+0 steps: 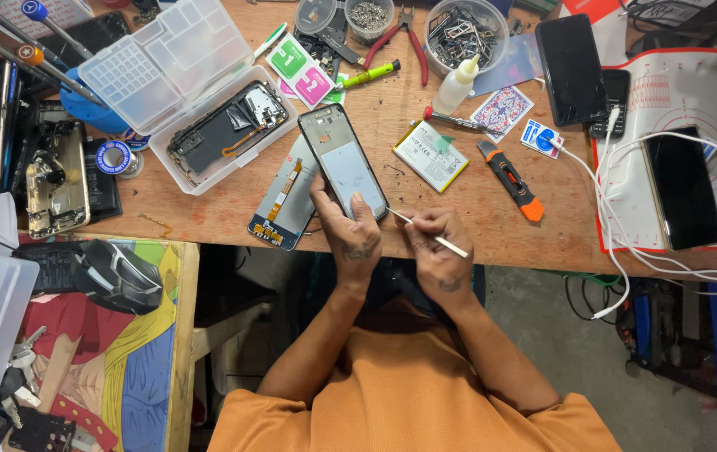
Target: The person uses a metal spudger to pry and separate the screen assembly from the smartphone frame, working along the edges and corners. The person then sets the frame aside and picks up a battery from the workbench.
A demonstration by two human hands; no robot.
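My left hand (350,234) grips the near end of an opened phone frame (342,159), which lies tilted on the wooden workbench (476,213) with its inside facing up. My right hand (435,247) pinches a thin metal tool (430,234) like tweezers, and its tip touches the frame's lower right corner. A detached screen panel (283,205) with a flex cable lies under and to the left of the frame. A flat phone battery (430,156) rests just right of the frame.
An orange and black utility knife (509,180) lies right of the battery. A clear parts box (187,92) holds another phone body. Tubs of small parts (463,33), red pliers (404,38), a glue bottle (459,84), dark phones (572,67) and white cables (626,243) lie around.
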